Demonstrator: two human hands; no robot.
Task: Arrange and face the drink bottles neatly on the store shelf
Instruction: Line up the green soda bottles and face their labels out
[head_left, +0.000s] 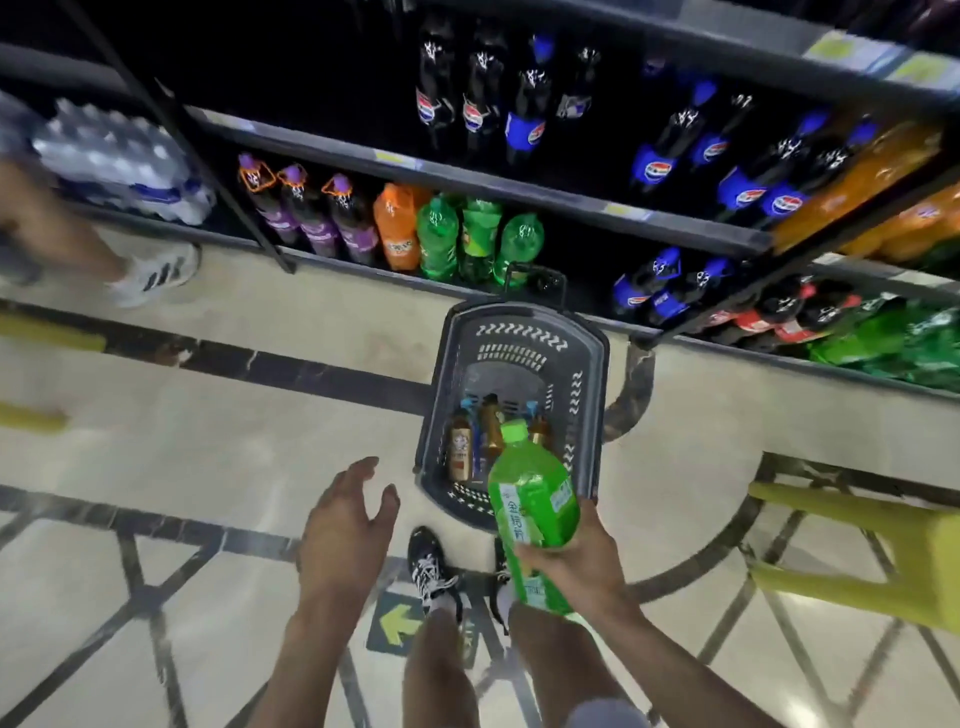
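Note:
My right hand (574, 561) grips a large green bottle (532, 501) with a green cap, tilted over the near end of a dark shopping basket (449, 374) on the floor. Several smaller brown bottles (462, 449) lie in the basket. My left hand (343, 525) hovers empty to the left of the basket, fingers spread. The store shelf (467, 179) ahead holds dark cola bottles (524, 111) on the upper level. Purple-labelled bottles (306, 213), an orange one (397, 228) and green ones (478, 239) stand on the bottom level.
A yellow stool (883, 551) stands at the right. Another person's leg and shoe (150, 275) are at the left beside shrink-wrapped water packs (119, 161). More cola, red-labelled and green bottles (810, 317) fill the bottom shelf at right. My own shoes (431, 566) stand just behind the basket.

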